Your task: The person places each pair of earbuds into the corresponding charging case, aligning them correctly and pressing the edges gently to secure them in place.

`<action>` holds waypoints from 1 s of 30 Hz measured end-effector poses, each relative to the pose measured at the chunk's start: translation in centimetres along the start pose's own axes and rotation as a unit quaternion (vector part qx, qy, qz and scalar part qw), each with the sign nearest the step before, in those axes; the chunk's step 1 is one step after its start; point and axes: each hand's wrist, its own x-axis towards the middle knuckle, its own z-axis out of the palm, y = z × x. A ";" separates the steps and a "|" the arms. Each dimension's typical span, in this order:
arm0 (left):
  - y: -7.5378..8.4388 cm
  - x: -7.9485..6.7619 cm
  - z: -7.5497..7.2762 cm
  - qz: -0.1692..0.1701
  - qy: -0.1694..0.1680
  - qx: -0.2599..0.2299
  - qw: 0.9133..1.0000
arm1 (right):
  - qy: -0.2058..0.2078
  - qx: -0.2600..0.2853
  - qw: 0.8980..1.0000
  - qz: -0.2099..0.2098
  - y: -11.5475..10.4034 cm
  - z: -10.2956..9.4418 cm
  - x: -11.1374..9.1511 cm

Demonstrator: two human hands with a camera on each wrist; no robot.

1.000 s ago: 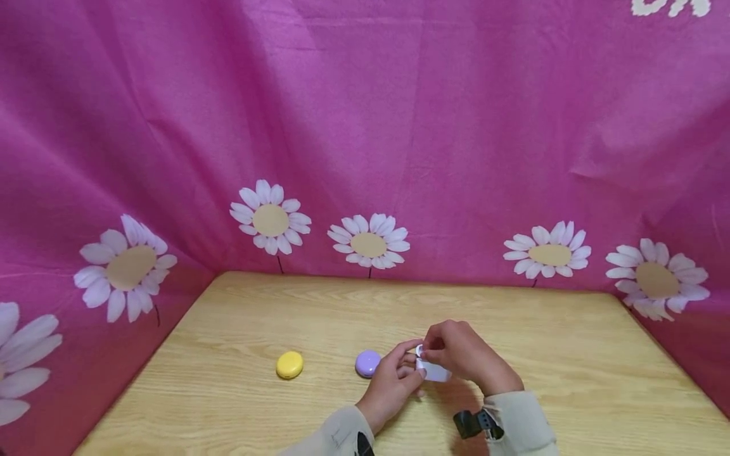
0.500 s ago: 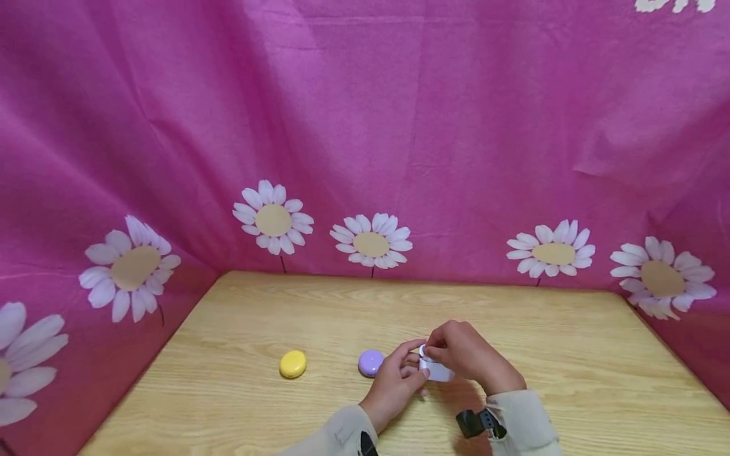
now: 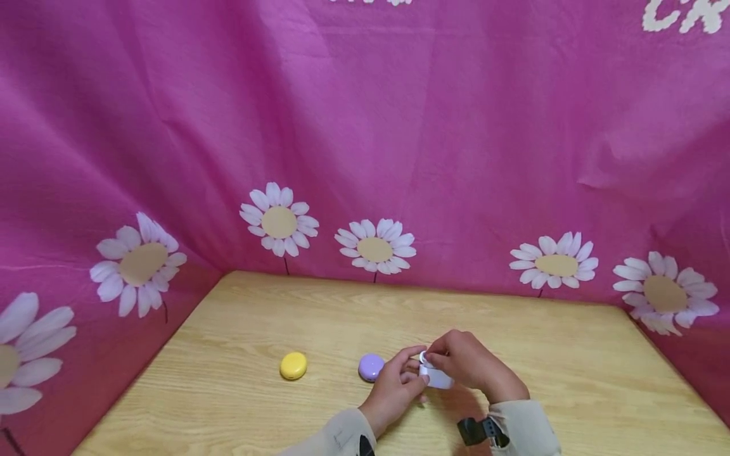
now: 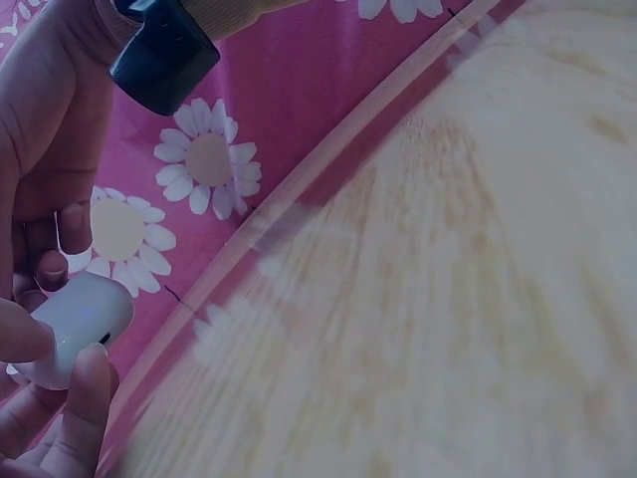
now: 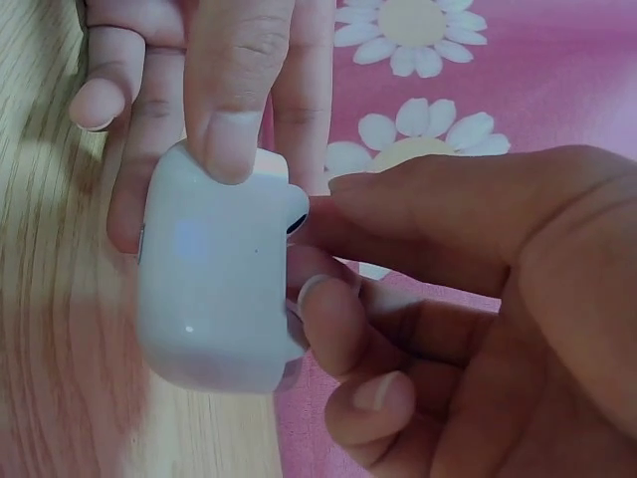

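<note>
A white earbud case (image 3: 438,378) is in my left hand (image 3: 393,386), over the table's front right half. My left thumb presses its side in the right wrist view, with the other fingers behind it. Rounded earbud tops stick out along the case's edge; one earbud (image 5: 297,211) shows a dark patch. The fingers of my right hand (image 3: 470,364) are bent and pinch at this earbud. Its stem is hidden inside the case (image 5: 214,279). Just left of my left hand lies a round purple case (image 3: 371,367).
A round yellow case (image 3: 293,366) lies farther left on the wooden table (image 3: 239,323). Behind the table and at its sides hangs a pink cloth (image 3: 445,145) with white daisies. A black wrist camera (image 3: 476,432) sits at the right sleeve.
Both hands stay together at the white case with nearly the same grip. The whole scene shifts slightly in the head view; the purple and yellow cases stay put on the table.
</note>
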 end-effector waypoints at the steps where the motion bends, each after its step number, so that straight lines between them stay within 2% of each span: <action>1: 0.0 -0.1 0.0 -0.001 -0.001 -0.004 1.000 | 0.002 -0.001 1.000 -0.004 0.1 0.0 -0.1; 7: 0.1 -0.4 0.1 -0.001 -0.004 -0.011 1.000 | 0.026 0.010 1.000 -0.010 0.3 -0.1 -0.3; 11: 0.1 -0.4 0.3 0.007 -0.007 -0.014 1.000 | 0.095 0.032 0.995 0.021 0.5 -0.4 -0.7; 14: -0.1 -0.4 0.5 0.011 -0.009 -0.014 1.000 | 0.165 0.072 0.981 0.074 1.1 -0.7 -1.4; 16: -0.1 -0.4 0.5 0.009 -0.008 -0.010 1.000 | 0.200 0.109 0.966 0.119 1.7 -0.8 -1.9; 18: -0.1 -0.4 0.4 0.007 -0.008 -0.004 1.000 | 0.217 0.160 0.949 0.165 2.5 -0.6 -2.5; 20: -0.1 -0.4 0.2 0.007 -0.006 -0.002 1.000 | 0.213 0.212 0.934 0.194 3.3 -0.2 -2.9; 22: -0.1 -0.3 0.1 0.009 -0.006 -0.001 1.000 | 0.191 0.258 0.925 0.205 4.2 0.4 -3.3; 25: -0.1 -0.3 0.0 0.015 -0.004 -0.004 1.000 | 0.157 0.305 0.917 0.204 5.3 1.7 -3.7; 30: 0.1 -0.3 0.0 0.017 0.000 -0.007 1.000 | 0.115 0.354 0.906 0.201 6.0 2.8 -4.1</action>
